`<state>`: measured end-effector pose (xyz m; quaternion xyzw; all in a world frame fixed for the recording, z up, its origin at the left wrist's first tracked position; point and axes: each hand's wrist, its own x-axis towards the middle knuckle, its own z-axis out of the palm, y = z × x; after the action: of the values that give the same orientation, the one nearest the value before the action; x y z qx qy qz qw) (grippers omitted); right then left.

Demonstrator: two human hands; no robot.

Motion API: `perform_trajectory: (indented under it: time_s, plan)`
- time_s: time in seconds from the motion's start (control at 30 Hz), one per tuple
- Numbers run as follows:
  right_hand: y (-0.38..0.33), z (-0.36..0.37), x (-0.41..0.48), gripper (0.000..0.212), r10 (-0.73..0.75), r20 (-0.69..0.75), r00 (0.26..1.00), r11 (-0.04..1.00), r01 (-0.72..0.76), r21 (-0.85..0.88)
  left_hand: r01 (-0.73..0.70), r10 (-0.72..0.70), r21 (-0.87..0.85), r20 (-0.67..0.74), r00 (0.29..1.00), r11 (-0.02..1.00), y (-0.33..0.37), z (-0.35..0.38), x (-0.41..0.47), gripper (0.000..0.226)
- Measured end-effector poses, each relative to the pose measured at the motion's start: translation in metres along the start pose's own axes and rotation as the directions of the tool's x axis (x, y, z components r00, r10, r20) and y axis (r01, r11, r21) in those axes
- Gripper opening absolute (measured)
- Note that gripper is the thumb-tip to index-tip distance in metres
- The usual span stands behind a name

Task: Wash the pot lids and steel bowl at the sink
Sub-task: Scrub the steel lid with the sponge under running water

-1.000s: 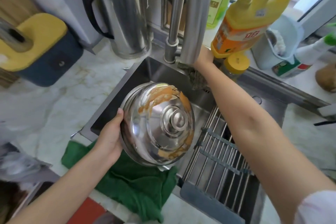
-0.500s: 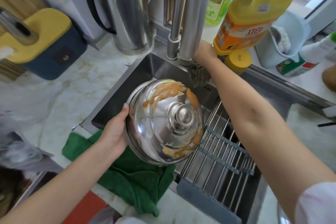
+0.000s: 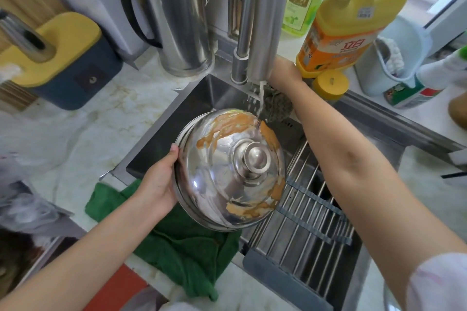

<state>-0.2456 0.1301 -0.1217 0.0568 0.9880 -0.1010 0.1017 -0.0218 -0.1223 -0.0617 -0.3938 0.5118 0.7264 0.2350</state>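
I had the pot lid [image 3: 228,174] up over the near left part of the sink [image 3: 202,98]. It was tilted so that its domed top and knob faced me, with orange-brown sauce smeared across the far side and the near right edge. My left hand [image 3: 159,184] gripped it at the left rim, thumb on the front face and the other fingers curled behind, out of sight.

What mattered next was the line between lid and water. The stream [image 3: 260,98] from the faucet [image 3: 262,20] landed only on the lid's far edge, so most of the dirty face lay nearer to me than the flow. I judged the lid wanted pushing farther in, or turning about its knob, to bring the near smear under the water.

My right arm stretched across the drying rack [image 3: 303,209] to the far side of the sink, beside the detergent bottle [image 3: 348,23]. The right hand [image 3: 280,70] was mostly hidden behind the faucet, so I could not tell whether it was gripping anything. The left hand was plainly the nearer to the lid. I saw no steel bowl.
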Motion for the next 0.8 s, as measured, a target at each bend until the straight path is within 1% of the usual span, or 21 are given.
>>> perform_trajectory:
  time_s: [0.07,0.17,0.27,0.33,0.4,0.43,0.47,0.5,0.53,0.57,0.6,0.63,0.67,0.7,0.73,0.8]
  plan:
    - [-0.003,-0.004,-0.004,0.029,0.029,0.004,1.0,0.999,-0.029,-0.034,0.003,-0.003,-0.001,0.008,1.0,1.0,-0.001,-0.001,0.0,0.035]
    - [-0.009,-0.01,-0.011,0.03,0.033,0.035,0.999,0.999,-0.032,-0.006,0.023,-0.023,-0.014,0.015,1.0,1.0,-0.003,-0.003,0.0,0.035]
    - [-0.021,-0.028,-0.027,0.043,-0.016,0.153,0.988,0.999,0.021,-0.027,0.038,-0.038,-0.019,0.018,0.999,0.999,-0.002,-0.004,0.0,0.036]
    - [-0.029,-0.051,-0.046,0.046,0.001,0.212,0.977,1.0,0.002,-0.014,0.046,-0.045,-0.033,0.021,0.999,0.998,-0.002,-0.005,-0.001,0.035]
    - [-0.035,-0.081,-0.066,0.037,0.004,0.198,0.98,0.998,-0.016,0.057,0.055,-0.054,-0.052,0.019,0.998,0.997,0.0,-0.006,-0.002,0.035]
    - [-0.036,-0.098,-0.079,0.032,-0.025,0.178,0.984,0.985,-0.006,0.173,0.064,-0.063,-0.062,0.017,0.998,0.996,0.001,-0.006,-0.002,0.035]
    - [-0.037,-0.115,-0.096,0.025,-0.076,0.156,0.985,0.928,0.012,0.373,0.074,-0.073,-0.07,0.013,0.997,0.995,0.001,-0.007,-0.002,0.035]
    - [-0.037,-0.133,-0.119,0.021,-0.16,0.136,0.978,0.823,0.056,0.565,0.085,-0.084,-0.075,0.014,0.996,0.994,0.002,-0.008,-0.002,0.035]
    - [-0.036,-0.149,-0.141,0.021,-0.282,0.085,0.956,0.698,0.144,0.702,0.093,-0.092,-0.078,0.018,0.996,0.993,0.002,-0.009,-0.002,0.036]
    - [-0.036,-0.166,-0.163,0.021,-0.405,0.038,0.913,0.572,0.221,0.79,0.097,-0.096,-0.079,0.021,0.995,0.992,0.003,-0.011,-0.003,0.036]
    - [-0.036,-0.177,-0.179,0.026,-0.508,0.006,0.861,0.482,0.279,0.83,0.098,-0.097,-0.08,0.021,0.995,0.992,0.004,-0.012,-0.003,0.037]
    - [-0.039,-0.184,-0.191,0.037,-0.573,0.001,0.819,0.467,0.325,0.822,0.097,-0.095,-0.08,0.022,0.995,0.992,0.005,-0.014,-0.003,0.038]
    - [-0.044,-0.187,-0.199,0.045,-0.596,0.003,0.803,0.514,0.379,0.769,0.095,-0.094,-0.075,0.024,0.995,0.993,0.006,-0.016,-0.003,0.038]
    - [-0.05,-0.186,-0.203,0.048,-0.589,-0.01,0.808,0.598,0.445,0.666,0.093,-0.091,-0.069,0.032,0.995,0.993,0.007,-0.018,-0.003,0.039]
    - [-0.057,-0.183,-0.203,0.048,-0.565,-0.04,0.824,0.676,0.491,0.55,0.087,-0.085,-0.063,0.038,0.996,0.994,0.008,-0.021,-0.003,0.04]
    - [-0.071,-0.176,-0.203,0.043,-0.498,-0.12,0.859,0.77,0.502,0.394,0.081,-0.079,-0.061,0.039,0.996,0.995,0.009,-0.026,-0.003,0.041]
